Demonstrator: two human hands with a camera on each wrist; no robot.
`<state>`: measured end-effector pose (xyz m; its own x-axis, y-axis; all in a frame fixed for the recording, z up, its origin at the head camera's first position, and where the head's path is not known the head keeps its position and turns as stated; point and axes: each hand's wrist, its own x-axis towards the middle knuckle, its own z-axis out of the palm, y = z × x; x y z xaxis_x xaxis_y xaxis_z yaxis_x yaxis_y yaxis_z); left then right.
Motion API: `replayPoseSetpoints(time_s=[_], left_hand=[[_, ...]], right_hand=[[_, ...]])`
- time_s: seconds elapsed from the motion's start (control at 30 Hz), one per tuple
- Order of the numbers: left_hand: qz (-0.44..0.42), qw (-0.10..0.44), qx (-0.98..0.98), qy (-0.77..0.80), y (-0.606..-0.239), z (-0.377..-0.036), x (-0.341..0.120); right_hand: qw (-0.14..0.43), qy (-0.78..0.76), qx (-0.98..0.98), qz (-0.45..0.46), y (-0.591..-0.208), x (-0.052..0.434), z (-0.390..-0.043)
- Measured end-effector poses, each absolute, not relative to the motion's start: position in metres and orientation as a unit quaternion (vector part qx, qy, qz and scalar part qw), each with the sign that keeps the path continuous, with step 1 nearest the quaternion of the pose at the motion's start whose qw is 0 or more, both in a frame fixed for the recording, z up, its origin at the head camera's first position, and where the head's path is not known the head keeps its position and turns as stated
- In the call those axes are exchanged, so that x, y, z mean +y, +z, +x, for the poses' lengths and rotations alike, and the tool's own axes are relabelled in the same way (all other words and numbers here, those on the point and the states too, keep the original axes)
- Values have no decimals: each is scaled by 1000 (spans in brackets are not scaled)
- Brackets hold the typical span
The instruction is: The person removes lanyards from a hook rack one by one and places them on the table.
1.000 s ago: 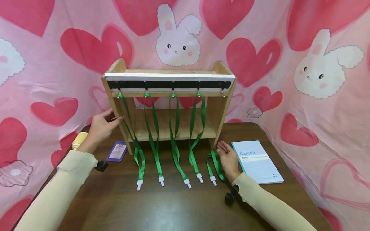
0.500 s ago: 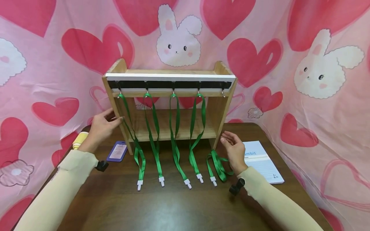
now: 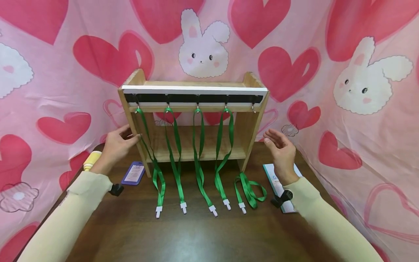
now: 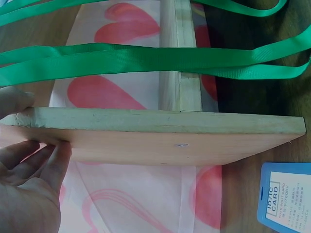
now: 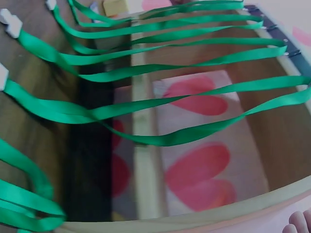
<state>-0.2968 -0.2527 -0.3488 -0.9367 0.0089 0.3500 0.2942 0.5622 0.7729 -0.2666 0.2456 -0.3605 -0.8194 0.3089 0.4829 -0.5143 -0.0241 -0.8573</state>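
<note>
My left hand grips the left side panel of a small wooden shelf, thumb at the front edge and fingers along the outer face. Several green lanyards with white clips hang from hooks on the shelf's black strip, their lower ends reaching the table. Nothing hangs from the right-end hook. Another green lanyard lies looped on the table by the shelf's right foot. My right hand is raised right of the shelf with loosely bent fingers and holds nothing; its fingertips show beside the right panel.
A white notebook lies partly hidden behind my right hand and wrist. Left of the shelf are a blue card holder and a yellow bottle. A pink heart-and-rabbit cloth hangs close behind the brown table.
My right hand has moved up and to the right, away from the looped lanyard by the shelf's foot, and now covers part of the notebook. My left hand keeps its hold on the panel.
</note>
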Motion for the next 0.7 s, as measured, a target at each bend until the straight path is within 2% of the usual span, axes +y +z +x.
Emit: replayPoseSetpoints(time_s=[0.4, 0.7], left_hand=[[-87, 154, -872, -456, -343, -299, -251], [-82, 143, -876, -453, -346, -296, -253]], right_hand=[[320, 690, -629, 161, -300, 240, -261], [300, 654, -660, 217, -274, 215, -257]])
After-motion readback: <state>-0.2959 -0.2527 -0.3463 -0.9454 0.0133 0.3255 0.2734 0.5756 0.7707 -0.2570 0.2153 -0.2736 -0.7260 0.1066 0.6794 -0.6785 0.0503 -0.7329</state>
